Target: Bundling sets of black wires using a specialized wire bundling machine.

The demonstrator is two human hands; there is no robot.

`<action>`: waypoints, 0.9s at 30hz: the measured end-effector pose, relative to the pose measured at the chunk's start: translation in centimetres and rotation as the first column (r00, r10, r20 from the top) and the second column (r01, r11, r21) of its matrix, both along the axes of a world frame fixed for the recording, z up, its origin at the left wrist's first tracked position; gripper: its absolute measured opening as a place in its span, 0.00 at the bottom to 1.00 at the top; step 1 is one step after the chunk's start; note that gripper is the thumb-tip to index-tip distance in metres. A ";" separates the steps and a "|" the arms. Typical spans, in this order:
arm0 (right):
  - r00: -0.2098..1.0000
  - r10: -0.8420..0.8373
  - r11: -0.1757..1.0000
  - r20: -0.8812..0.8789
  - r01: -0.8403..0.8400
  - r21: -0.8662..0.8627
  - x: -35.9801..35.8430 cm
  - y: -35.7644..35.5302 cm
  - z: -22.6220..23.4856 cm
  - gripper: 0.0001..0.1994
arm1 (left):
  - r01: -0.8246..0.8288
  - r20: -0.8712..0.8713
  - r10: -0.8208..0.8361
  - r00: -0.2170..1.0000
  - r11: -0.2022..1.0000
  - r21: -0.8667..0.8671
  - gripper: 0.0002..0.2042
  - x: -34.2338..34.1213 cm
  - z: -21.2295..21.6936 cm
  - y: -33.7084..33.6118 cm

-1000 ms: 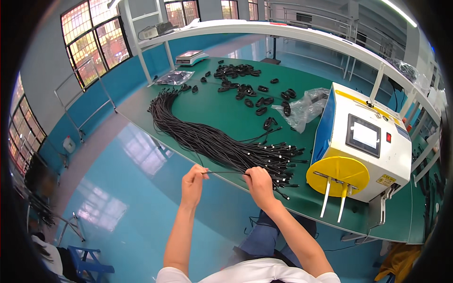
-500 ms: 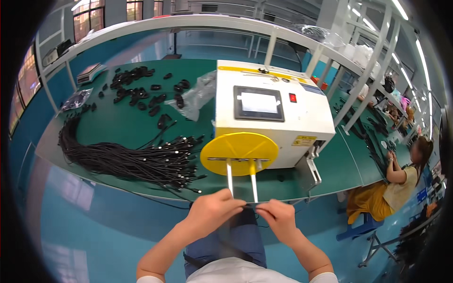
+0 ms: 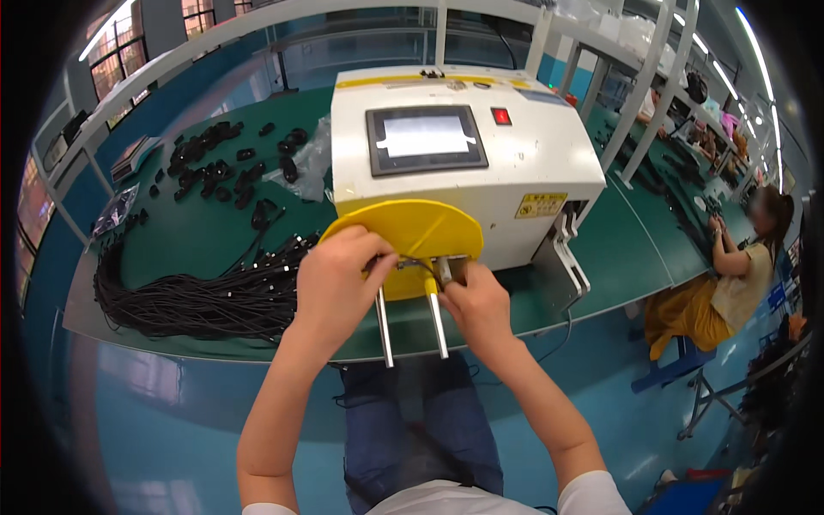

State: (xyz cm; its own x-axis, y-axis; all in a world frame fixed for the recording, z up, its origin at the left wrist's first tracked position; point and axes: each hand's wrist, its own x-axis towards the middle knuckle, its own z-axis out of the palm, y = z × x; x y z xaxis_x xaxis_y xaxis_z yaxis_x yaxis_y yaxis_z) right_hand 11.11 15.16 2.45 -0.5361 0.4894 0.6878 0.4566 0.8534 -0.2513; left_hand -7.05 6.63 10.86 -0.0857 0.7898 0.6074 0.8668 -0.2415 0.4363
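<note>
Bench: long workbench with a green top [image 3: 172, 236], running across the view and on to the right.
Machine: white box-shaped machine with a yellow stripe along its upper edge [image 3: 524, 172], standing on the bench in front of the person.
Co-worker: a seated person in a pale top and mustard-yellow lower garment [image 3: 730, 287], far right, hands at the bench.
Bundle: thick sheaf of long black cables with some pale tips [image 3: 180, 296], lying left of the machine, tips toward it.
Loose pieces: small black coiled pieces [image 3: 206, 142], scattered behind the bundle; crumpled clear plastic bag [image 3: 311, 163] between them and the machine.
Disc: flat round yellow disc [image 3: 403, 219], on the machine's front.
Left hand: [image 3: 339, 275] before the disc's left part, thumb and fingers pinched on the thin black cable [image 3: 417, 261].
Right hand: [image 3: 481, 305] fingers curled at the metal fitting by the right rod; cannot tell whether they grip the cable.
Rods: two straight silvery rods [image 3: 385, 335], jutting from the disc toward the person.
Cable: short visible stretch at the disc's face, between the hands; ends hidden.
Switch: small red rocker switch [image 3: 501, 116], right of the dark-framed screen [image 3: 425, 137].
</note>
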 end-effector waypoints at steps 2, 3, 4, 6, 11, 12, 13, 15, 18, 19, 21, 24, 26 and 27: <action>0.994 0.082 0.995 -0.066 -0.085 -0.049 -0.3 1.6 -0.4 0.08 | -0.020 0.021 0.020 1.000 0.999 0.033 0.03 0.2 0.8 0.3; 0.976 0.171 0.980 -0.138 -0.182 -0.075 -0.5 2.3 -0.6 0.08 | -0.031 0.030 0.030 0.999 0.998 0.051 0.03 0.1 0.8 0.4; 0.978 0.158 0.982 -0.139 -0.171 -0.085 -0.5 2.5 -0.5 0.08 | -0.020 0.031 0.019 0.999 0.999 0.041 0.03 0.0 0.5 0.4; 0.973 0.125 0.918 -0.194 -0.188 -0.349 -0.1 2.6 0.2 0.07 | -0.042 0.052 0.040 0.998 0.998 0.044 0.03 -0.1 0.3 0.3; 0.971 0.136 0.828 -0.197 -0.220 -0.516 -0.1 2.9 0.6 0.05 | -0.072 0.039 0.070 0.997 0.996 0.045 0.04 -0.4 0.1 -0.3; 0.973 0.120 0.825 -0.198 -0.208 -0.526 -0.1 2.9 0.6 0.05 | -0.058 0.039 0.056 0.998 0.998 0.033 0.04 -0.3 0.0 -0.3; 0.973 0.123 0.847 -0.195 -0.205 -0.491 -0.1 3.0 0.7 0.04 | -0.061 0.063 0.058 0.996 0.997 0.046 0.03 -0.2 0.0 -0.2; 0.972 0.140 0.886 -0.189 -0.208 -0.414 -0.2 3.1 0.6 0.04 | -0.078 0.108 0.070 0.992 0.994 0.074 0.03 -0.1 -0.1 -0.3; 0.968 0.155 0.869 -0.197 -0.229 -0.439 -0.4 3.2 0.6 0.04 | -0.086 0.112 0.080 0.990 0.995 0.048 0.03 -0.2 -0.4 -0.7; 0.965 0.167 0.861 -0.200 -0.242 -0.447 -0.5 3.2 0.6 0.04 | -0.093 0.115 0.088 0.989 0.995 0.040 0.03 -0.4 -0.4 -0.8; 0.967 0.162 0.850 -0.195 -0.237 -0.471 -0.2 3.5 0.5 0.04 | -0.065 0.124 0.058 0.991 0.996 0.057 0.04 -0.9 -1.2 -0.7; 0.961 0.185 0.824 -0.206 -0.266 -0.500 -0.2 3.3 1.1 0.04 | -0.038 0.115 0.026 0.993 0.993 0.108 0.05 -2.4 -2.2 -2.0; 0.963 0.189 0.830 -0.192 -0.261 -0.492 -0.1 3.2 1.3 0.04 | 0.017 0.215 -0.027 0.976 0.999 0.052 0.05 -4.0 -3.6 -3.7; 0.966 0.183 0.835 -0.181 -0.250 -0.490 0.0 3.3 1.1 0.04 | 0.021 0.315 -0.016 0.949 1.000 -0.013 0.06 -4.5 -4.8 -4.3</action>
State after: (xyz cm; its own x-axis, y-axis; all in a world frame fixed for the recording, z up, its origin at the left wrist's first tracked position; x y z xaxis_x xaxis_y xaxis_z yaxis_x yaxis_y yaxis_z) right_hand 11.11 18.46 3.60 -0.5979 0.6672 0.4443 0.2122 0.6662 -0.7149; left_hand -11.59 2.36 6.07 -0.2560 0.8020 0.5396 0.6804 -0.2470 0.6900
